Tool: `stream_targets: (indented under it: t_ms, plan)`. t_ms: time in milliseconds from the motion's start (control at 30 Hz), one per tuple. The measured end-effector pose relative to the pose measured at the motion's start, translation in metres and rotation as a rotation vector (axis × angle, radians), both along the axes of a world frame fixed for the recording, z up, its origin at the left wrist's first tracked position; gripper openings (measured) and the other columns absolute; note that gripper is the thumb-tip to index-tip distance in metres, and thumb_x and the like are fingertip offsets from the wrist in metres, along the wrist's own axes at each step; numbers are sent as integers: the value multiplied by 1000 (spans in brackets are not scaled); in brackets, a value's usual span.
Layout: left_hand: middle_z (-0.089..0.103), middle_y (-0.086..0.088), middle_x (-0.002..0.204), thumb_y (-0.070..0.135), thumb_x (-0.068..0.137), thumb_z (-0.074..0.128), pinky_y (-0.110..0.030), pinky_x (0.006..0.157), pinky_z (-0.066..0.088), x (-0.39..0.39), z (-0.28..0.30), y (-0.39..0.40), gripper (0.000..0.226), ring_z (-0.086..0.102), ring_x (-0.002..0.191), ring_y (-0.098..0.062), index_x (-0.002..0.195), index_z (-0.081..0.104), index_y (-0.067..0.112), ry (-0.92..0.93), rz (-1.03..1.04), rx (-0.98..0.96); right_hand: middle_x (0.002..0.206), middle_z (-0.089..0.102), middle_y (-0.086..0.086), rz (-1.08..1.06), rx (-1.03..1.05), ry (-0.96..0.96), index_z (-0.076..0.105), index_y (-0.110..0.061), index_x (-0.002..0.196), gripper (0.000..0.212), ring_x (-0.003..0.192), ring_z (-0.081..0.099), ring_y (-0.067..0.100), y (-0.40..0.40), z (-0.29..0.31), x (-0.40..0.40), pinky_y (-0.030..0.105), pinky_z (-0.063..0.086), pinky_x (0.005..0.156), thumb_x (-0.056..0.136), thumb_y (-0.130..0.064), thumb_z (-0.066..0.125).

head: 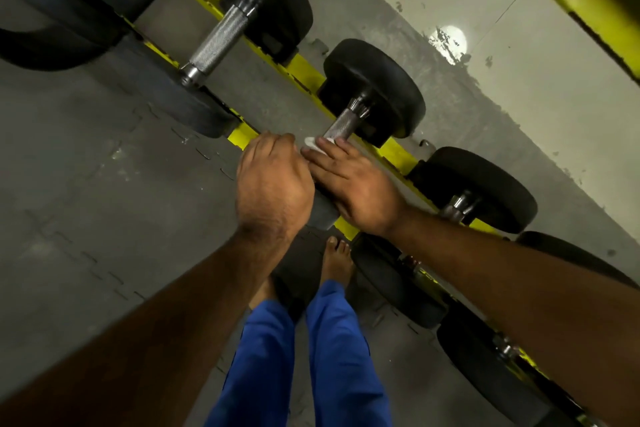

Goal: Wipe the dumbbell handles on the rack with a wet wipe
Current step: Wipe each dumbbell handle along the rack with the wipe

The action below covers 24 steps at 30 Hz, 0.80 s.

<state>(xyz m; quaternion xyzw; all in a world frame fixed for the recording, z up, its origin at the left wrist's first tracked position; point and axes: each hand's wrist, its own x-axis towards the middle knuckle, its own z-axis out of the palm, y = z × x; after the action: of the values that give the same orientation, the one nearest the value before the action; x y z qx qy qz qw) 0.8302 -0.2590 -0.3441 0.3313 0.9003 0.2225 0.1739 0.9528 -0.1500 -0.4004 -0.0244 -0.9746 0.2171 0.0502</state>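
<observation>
Down on the left, the gray mat floor [86, 184] runs under the yellow rack rail [304, 71], where a big dumbbell [221, 35] rests with its knurled handle bare. My left hand [273, 180] is curled into a fist over the near end of the middle dumbbell [374, 94]; what it grips is hidden beneath it, probably the near weight. Just to its right, my right hand [353, 191] lies with fingers straight, pressing the white wet wipe [313, 143] against that dumbbell's handle [341, 125]. Farther right, another dumbbell [485, 187] sits on the rail. Near me are my blue trousers [332, 350] and bare feet.
</observation>
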Motion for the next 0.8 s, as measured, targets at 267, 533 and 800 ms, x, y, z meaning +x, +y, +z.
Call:
stream_targets:
  t_ms: [267,533,800]
  plan:
    - [61,-14,124,20,98,39,-41,103,44,3,-1,-1,40,54,119,-28,125,58,-1,-52,156,103,147,47,22,-40,70,53,51,3,140,53,141,40,38,23,4,-6,54,30,116,89,-4,63]
    - [63,-19,116,25,93,35,-48,96,45,3,-3,4,48,57,109,-34,122,60,-3,-120,311,73,145,50,20,-113,64,62,55,2,137,47,140,41,38,28,4,-5,54,31,116,90,-1,54]
    - [62,-19,124,22,92,35,-43,99,42,7,0,6,49,55,115,-33,129,58,-2,-119,324,75,148,48,17,-39,110,70,53,0,139,48,141,40,34,53,6,3,51,30,117,91,2,55]
